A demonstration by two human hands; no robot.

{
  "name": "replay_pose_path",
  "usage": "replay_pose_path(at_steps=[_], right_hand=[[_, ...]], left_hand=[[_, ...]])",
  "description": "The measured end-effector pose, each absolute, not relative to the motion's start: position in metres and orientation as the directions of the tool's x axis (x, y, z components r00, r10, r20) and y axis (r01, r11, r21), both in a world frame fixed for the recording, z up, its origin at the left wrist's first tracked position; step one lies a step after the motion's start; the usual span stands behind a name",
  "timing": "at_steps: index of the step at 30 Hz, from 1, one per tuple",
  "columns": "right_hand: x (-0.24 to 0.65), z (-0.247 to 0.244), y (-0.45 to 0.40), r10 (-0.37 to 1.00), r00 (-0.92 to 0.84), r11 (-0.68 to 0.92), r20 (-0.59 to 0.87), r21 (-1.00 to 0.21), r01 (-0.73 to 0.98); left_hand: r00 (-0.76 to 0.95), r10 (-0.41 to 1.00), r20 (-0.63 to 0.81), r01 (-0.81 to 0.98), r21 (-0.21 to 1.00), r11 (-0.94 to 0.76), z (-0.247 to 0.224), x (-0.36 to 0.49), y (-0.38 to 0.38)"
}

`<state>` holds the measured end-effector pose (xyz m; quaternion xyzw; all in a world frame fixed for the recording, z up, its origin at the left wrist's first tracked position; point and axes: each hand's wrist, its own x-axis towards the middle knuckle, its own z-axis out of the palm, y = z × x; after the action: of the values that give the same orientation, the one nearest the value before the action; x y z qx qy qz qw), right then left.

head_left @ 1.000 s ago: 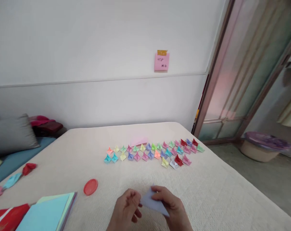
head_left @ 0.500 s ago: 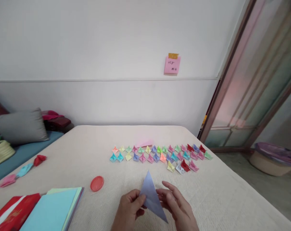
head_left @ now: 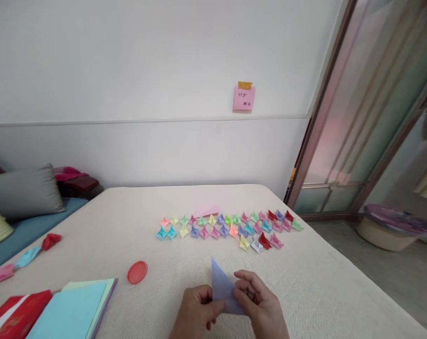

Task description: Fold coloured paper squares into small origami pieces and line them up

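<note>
Lavender paper, folded into a pointed triangle, was held up between both hands over the near part of the pale, cloth-covered bench. At far left, a grey cushion leaned on a blue seat. Along the bench's left side lay a pink folded piece, a light blue one and a red one. Nearer, a red packet with a white stripe lay beside a stack of coloured sheets, light blue on top. A round red dish or lid lay just beyond the stack, to its right. Small folded papers of many colours stood in rows from mid-bench towards the right edge. The left hand was closed in a pinch, its thumb on the triangle's lower left. Behind the rows lay a pink sheet; above, a pink note was taped to the wall. The right hand was partly curled, its thumb pressing the paper's right side, the other fingers loosely bent. At far right, a tub with a purple cover stood on the floor.
</note>
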<state>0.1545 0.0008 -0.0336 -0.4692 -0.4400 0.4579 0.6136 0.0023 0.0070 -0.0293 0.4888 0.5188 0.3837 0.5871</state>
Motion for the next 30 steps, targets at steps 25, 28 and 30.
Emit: replay_pose_path(at_steps=[25,28,30], right_hand=[[0.142,-0.057,-0.007,0.505,0.135,0.546,0.853,-0.437,0.715],[0.141,-0.055,-0.008,0.501,0.132,0.556,0.855,-0.435,0.708],[0.14,-0.054,-0.009,0.499,0.132,0.562,0.857,-0.436,0.703]], left_hand=[[-0.066,0.989,-0.129,-0.139,0.983,0.119,-0.033,0.007,0.01],[-0.073,0.987,-0.144,-0.155,0.979,0.132,-0.031,0.007,0.01],[-0.078,0.985,-0.151,-0.158,0.978,0.138,-0.03,0.007,0.01]])
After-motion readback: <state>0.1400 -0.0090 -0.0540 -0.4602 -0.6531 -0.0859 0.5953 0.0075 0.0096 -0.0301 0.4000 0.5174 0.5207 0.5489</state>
